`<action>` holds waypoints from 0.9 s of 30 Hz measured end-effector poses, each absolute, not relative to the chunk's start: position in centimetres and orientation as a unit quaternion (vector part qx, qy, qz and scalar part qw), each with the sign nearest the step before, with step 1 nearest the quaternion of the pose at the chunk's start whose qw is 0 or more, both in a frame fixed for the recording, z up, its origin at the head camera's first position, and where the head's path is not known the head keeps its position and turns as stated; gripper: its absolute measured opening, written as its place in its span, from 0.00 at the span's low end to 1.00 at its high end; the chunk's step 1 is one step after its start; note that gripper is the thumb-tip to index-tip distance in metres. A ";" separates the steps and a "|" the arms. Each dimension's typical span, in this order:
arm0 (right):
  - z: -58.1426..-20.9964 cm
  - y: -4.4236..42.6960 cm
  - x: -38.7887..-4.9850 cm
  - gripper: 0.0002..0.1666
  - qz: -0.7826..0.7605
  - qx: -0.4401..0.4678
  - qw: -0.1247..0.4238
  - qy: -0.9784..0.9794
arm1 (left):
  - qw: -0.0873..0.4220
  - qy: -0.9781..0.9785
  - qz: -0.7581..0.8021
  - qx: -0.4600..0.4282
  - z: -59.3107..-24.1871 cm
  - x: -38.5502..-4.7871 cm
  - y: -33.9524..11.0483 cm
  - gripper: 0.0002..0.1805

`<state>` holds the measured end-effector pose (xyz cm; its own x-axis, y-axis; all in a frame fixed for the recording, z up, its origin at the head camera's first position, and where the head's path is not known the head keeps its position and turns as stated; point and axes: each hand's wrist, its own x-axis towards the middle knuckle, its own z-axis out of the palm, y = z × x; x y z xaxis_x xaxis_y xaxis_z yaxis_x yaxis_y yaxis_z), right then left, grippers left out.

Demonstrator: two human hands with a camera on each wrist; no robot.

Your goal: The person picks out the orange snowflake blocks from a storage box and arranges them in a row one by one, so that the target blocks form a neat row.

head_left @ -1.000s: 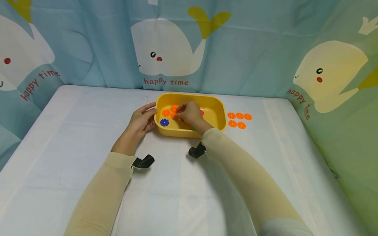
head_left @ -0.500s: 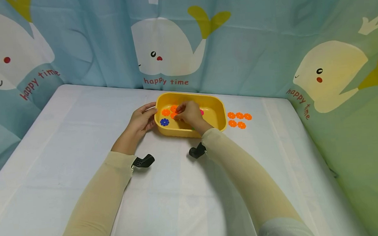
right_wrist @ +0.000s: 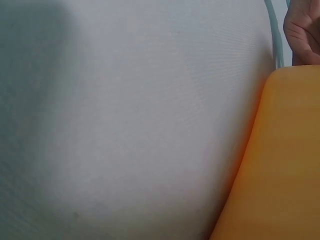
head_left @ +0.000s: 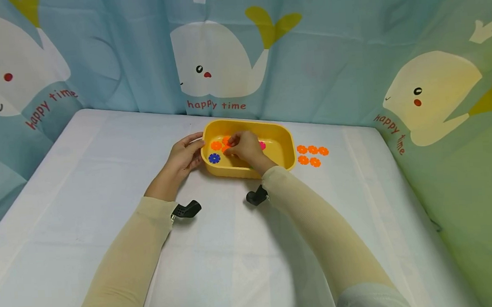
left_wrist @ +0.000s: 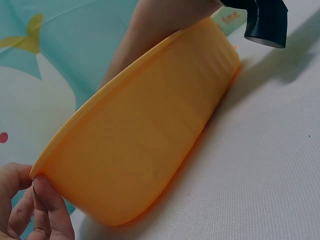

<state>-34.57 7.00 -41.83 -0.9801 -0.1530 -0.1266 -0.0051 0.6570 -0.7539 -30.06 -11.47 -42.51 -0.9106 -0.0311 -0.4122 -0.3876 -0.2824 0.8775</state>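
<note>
My left hand [head_left: 185,155] holds the near-left end of a yellow plastic basin [head_left: 247,173]. In the left wrist view, the thumb and fingers pinch the rim of this basin [left_wrist: 135,135]. My right hand [head_left: 247,147] reaches down inside, its thumb and index fingertips together at an orange snowflake disc [head_left: 226,148] that they partly cover. Beside it lie another orange disc [head_left: 216,146] and a blue disc [head_left: 214,158]. A pink disc [head_left: 262,145] shows just right of the hand. The right wrist view shows only the basin's outer wall [right_wrist: 280,160], the table and part of the left hand.
Several orange discs [head_left: 312,150] lie in two rows on the white table [head_left: 227,267], right of the basin. A blue curtain [head_left: 334,73] with printed whales hangs behind the table. Black wrist cameras [head_left: 187,209] stick out from both sleeves.
The hands and basin hold nearly the same position throughout. The whole view has shifted very slightly.
</note>
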 end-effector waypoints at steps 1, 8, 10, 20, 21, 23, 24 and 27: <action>-41.9 7.0 -34.6 0.16 -0.411 -0.044 0.090 0.906 | 0.114 0.589 0.780 -0.178 -42.5 -30.1 -11.5 0.22; -42.0 7.0 -34.8 0.18 -0.406 -0.047 0.092 0.908 | 0.114 0.587 0.781 -0.177 -42.5 -30.1 -11.5 0.22; -42.0 7.0 -34.8 0.18 -0.405 -0.050 0.093 0.908 | 0.114 0.587 0.782 -0.178 -42.6 -30.1 -11.5 0.22; -41.8 7.1 -34.7 0.17 -0.404 -0.062 0.095 0.908 | 0.116 0.581 0.786 -0.178 -42.7 -30.1 -11.5 0.22; -41.8 7.2 -34.7 0.17 -0.404 -0.063 0.095 0.908 | 0.115 0.581 0.786 -0.178 -42.7 -30.2 -11.5 0.22; -41.7 7.2 -34.7 0.17 -0.404 -0.065 0.094 0.908 | 0.115 0.582 0.786 -0.178 -42.7 -30.2 -11.5 0.22; -41.7 7.2 -34.6 0.17 -0.403 -0.065 0.095 0.908 | 0.115 0.582 0.785 -0.178 -42.7 -30.2 -11.5 0.22; -41.6 7.3 -34.6 0.17 -0.404 -0.067 0.097 0.907 | 0.113 0.582 0.786 -0.176 -42.7 -30.2 -11.5 0.22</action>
<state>-34.64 7.26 -41.63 -0.9720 -0.2005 -0.1227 -0.0431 0.6649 -0.7457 -30.18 -11.55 -42.66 -0.9123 -0.0280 -0.4085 -0.3826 -0.2969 0.8749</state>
